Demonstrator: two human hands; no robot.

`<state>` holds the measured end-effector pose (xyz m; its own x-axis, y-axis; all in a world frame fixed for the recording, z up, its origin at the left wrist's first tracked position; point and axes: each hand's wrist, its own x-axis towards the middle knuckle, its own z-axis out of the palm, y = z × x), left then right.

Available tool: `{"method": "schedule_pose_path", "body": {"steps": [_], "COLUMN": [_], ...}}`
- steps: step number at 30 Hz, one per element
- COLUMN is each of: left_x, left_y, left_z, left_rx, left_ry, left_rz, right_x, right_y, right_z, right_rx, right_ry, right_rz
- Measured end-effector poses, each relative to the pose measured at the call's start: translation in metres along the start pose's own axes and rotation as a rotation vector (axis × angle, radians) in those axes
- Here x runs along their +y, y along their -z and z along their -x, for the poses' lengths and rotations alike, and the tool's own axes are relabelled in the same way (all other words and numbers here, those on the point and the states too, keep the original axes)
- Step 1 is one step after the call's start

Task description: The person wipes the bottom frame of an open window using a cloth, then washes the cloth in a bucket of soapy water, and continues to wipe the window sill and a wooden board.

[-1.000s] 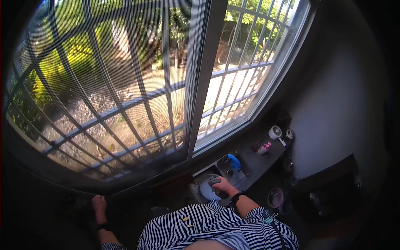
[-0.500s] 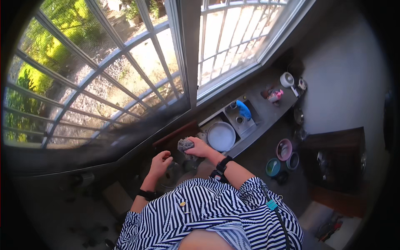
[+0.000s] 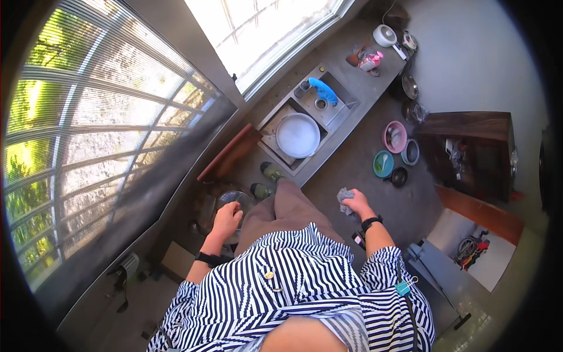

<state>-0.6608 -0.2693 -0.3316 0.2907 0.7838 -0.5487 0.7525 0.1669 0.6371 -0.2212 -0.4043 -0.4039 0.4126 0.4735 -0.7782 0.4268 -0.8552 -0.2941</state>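
Note:
My right hand (image 3: 358,203), out to the right of my legs, grips a crumpled grey cloth (image 3: 345,200) whose folds stick out past the fingers. On the left, my left hand (image 3: 227,220) has its fingers curled in, with nothing seen in them. Just beyond it is a clear, round glass-like dish or lid (image 3: 236,197), partly covered by the hand and my leg; whether they touch I cannot tell.
Ahead, a large white round basin (image 3: 298,135) sits in a sink, with a blue cloth or glove (image 3: 323,91) by the drain. A reddish-brown board (image 3: 229,154) leans near the window. Pink (image 3: 394,136) and teal (image 3: 383,163) basins stand on the floor beside a dark cabinet (image 3: 469,146).
My right hand has swung away from my left hand to the right, carrying the grey cloth. My left hand stays near the same place, and the view has turned to the right.

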Motion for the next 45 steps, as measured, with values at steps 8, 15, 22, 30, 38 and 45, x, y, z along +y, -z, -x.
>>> {"method": "schedule_pose_path", "body": {"steps": [8,15,22,30,38,45], "left_x": [-0.002,-0.027,-0.054,-0.067,0.027,0.086], "left_y": [0.021,0.004,-0.019,-0.030,0.035,0.100], "left_z": [-0.041,-0.015,0.047,0.054,-0.035,-0.110], "left_rx": [0.268,0.339,0.240,0.371,0.802,0.899], "left_ry": [0.070,0.241,0.509,0.571,-0.187,-0.483], "left_rz": [-0.095,0.102,0.125,0.089,0.175,0.102], "right_x": [-0.030,-0.118,-0.205,-0.244,-0.184,-0.071], "right_y": [-0.018,-0.045,-0.053,-0.062,-0.044,-0.006], "right_z": [0.005,-0.006,0.001,-0.015,-0.014,-0.013], "right_rx": [-0.102,-0.125,-0.167,-0.174,-0.119,0.007], "right_ry": [0.032,0.425,0.686,0.821,0.618,0.272], "right_rz": [-0.130,0.264,0.343,0.342,0.387,0.299]}}
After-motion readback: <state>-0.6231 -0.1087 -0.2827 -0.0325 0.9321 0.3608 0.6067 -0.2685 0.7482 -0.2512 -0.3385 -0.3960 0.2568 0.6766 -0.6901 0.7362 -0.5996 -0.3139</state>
